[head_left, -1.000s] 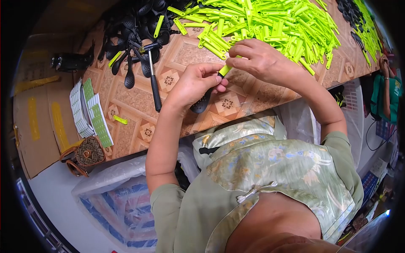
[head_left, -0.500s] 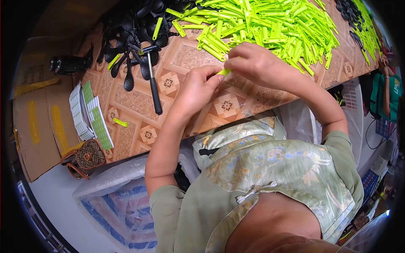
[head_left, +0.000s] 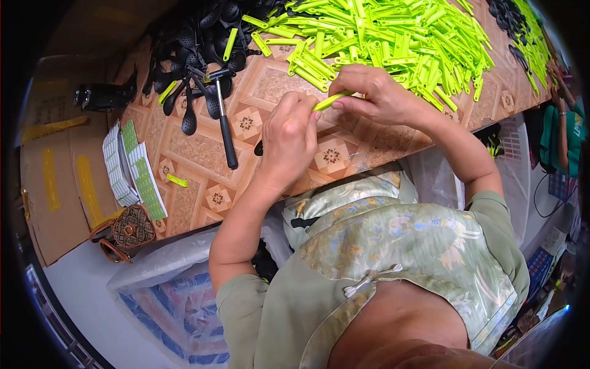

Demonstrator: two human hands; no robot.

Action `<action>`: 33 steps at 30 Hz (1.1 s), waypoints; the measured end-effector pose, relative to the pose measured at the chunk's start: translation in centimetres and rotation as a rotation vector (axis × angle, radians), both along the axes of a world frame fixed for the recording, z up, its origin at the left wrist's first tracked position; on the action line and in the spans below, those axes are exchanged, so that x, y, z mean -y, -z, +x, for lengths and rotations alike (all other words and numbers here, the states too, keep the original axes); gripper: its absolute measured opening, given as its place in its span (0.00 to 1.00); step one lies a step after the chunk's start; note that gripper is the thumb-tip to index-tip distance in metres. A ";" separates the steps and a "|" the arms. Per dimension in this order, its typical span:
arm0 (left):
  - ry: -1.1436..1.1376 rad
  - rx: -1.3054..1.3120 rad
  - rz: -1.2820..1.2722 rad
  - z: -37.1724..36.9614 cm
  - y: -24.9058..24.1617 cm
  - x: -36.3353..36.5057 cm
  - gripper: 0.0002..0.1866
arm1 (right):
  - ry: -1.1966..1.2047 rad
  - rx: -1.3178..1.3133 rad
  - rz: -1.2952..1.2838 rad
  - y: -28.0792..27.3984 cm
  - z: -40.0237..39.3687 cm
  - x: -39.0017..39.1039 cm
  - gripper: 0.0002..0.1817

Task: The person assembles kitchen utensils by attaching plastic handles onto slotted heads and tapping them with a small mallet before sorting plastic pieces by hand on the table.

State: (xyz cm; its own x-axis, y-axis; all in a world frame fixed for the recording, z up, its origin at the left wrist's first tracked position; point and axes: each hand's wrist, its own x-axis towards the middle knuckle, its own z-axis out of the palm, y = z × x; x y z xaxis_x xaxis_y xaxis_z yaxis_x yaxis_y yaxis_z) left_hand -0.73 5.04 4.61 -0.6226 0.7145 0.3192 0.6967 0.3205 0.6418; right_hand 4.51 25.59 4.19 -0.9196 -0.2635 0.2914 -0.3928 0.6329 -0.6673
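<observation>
A green handle (head_left: 332, 101) is held between my two hands above the patterned table (head_left: 203, 138). The fingers of my left hand (head_left: 290, 135) are wrapped round its left end. My right hand (head_left: 378, 95) pinches the other end between thumb and fingers. A dark rounded tip (head_left: 259, 148) shows just left of my left hand; the rest of that dark piece is hidden. Beyond my hands lies a large pile of green handles (head_left: 399, 40).
Black utensils (head_left: 188, 117) are heaped at the back left, with a hammer (head_left: 224, 123) beside them. Label sheets (head_left: 136, 160), a small bag (head_left: 130, 227) and a short green piece (head_left: 177, 180) are at the left. Another person's arm (head_left: 562, 126) shows at the far right.
My left hand has turned, its knuckles now upward, and more of the green handle shows between my hands. A dark tip has appeared beside my left hand.
</observation>
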 end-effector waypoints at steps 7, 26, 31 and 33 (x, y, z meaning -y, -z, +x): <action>0.010 0.043 -0.039 -0.4 0.9 0.4 0.09 | 0.040 0.074 -0.166 2.0 0.1 0.6 0.10; -0.075 -0.433 -0.113 -0.5 2.4 1.6 0.15 | 0.078 -0.071 0.096 2.9 0.8 1.9 0.21; -0.031 -0.492 -0.098 -0.4 4.5 2.1 0.19 | 0.097 -0.195 0.167 3.0 0.4 2.1 0.21; -0.050 -0.526 -0.081 -0.4 4.2 1.9 0.18 | 0.086 -0.160 0.157 2.6 0.3 2.2 0.20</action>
State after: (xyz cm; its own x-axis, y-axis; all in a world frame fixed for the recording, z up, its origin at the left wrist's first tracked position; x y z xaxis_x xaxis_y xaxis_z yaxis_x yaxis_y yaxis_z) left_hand -1.09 3.15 0.41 -0.4275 0.7233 0.5423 0.9002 0.3959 0.1815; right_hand 4.78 23.36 1.59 -0.8861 -0.2399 0.3965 -0.4257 0.7596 -0.4917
